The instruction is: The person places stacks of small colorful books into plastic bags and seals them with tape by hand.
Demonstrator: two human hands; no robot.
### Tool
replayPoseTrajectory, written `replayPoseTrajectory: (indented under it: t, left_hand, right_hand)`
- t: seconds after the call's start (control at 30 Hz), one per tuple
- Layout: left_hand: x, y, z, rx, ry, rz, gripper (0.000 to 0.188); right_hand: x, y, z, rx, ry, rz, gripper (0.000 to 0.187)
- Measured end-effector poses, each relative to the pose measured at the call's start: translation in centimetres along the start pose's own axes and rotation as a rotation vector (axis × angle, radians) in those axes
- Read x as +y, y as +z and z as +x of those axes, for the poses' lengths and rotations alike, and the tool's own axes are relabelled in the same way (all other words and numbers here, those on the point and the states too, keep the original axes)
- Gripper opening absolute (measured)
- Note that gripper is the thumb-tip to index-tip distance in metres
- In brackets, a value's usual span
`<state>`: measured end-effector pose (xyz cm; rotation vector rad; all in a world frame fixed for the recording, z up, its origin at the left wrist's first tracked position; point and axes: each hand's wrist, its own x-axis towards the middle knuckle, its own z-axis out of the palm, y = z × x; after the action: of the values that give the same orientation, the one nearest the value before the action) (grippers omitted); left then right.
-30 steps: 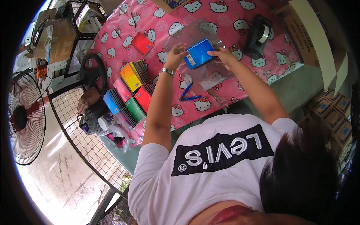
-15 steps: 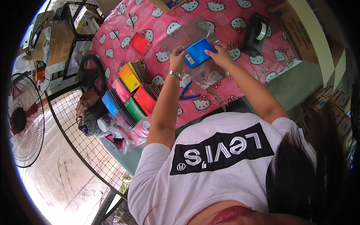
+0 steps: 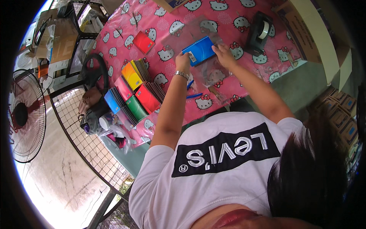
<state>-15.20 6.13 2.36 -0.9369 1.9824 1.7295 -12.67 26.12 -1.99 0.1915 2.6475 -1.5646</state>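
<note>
Gripping blue spiral notebook (image 3: 199, 50): left hand (image 3: 183, 61), right hand (image 3: 224, 55); white label near corner.

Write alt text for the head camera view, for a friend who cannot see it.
Seen from above, a person's left hand and right hand hold a blue spiral notebook at a clear plastic sleeve over a pink cartoon-cat tablecloth. Stacks of colourful notebooks lie to the left, a black tape dispenser to the right.
</note>
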Motion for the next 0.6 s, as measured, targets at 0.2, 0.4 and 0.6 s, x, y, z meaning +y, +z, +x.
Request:
replayPoseTrajectory:
  t: [0.2,0.4,0.6]
  left_hand:
    - [-8.1,-5.9,-3.8,0.267,0.418,0.464,0.026]
    - [-12.9,-8.7,-9.9,0.188,0.448,0.878,0.033]
    - [-6.6,-3.3,-12.4,0.335,0.901,0.933,0.042]
  right_hand:
    - [-3.2,0.5,-7.7,-0.475,-0.558,-0.281,0.033]
    - [-2.3,3.2,-6.5,-0.613,-0.39,-0.436,0.026]
    - [-8.2,0.9,-5.4,-0.449,-0.891,-0.567,0.025]
